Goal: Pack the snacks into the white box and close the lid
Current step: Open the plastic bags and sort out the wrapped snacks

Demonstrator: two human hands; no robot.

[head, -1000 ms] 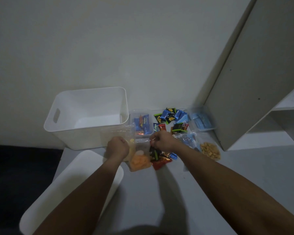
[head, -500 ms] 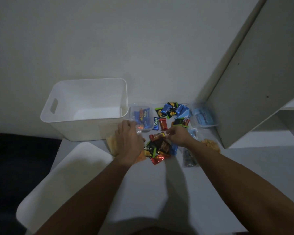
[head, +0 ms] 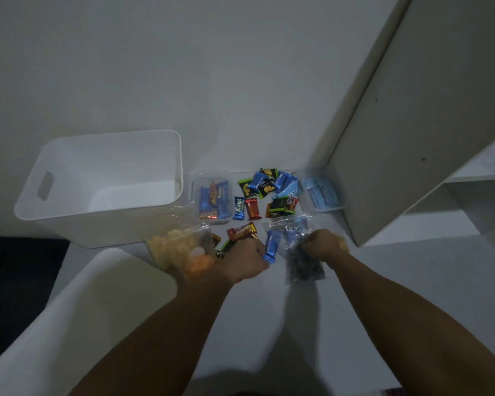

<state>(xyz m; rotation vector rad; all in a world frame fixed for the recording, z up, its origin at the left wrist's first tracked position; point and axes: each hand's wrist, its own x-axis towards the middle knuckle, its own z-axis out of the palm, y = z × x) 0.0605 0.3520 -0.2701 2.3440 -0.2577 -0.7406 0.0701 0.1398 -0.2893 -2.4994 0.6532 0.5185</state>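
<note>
The white box (head: 69,224) stands open and empty at the left, against the wall. Its white lid (head: 83,304) lies flat in front of it. Small wrapped snacks (head: 257,190) are scattered to the right of the box. My left hand (head: 243,261) is curled over a pile of small packets, with a blue packet (head: 271,247) at its fingertips. A clear bag of yellow and orange snacks (head: 175,247) lies just left of that hand. My right hand (head: 322,245) pinches a clear bag of dark snacks (head: 305,268).
A clear tub of blue bars (head: 213,200) sits beside the box. A second clear tub with pale blue packets (head: 320,192) stands by a tall cabinet panel (head: 412,138) on the right. Dark floor (head: 17,267) lies beyond the surface's left edge.
My left hand has moved right, off the yellow snack bag and onto the small packets. My right hand has shifted right and closed on the bag of dark snacks.
</note>
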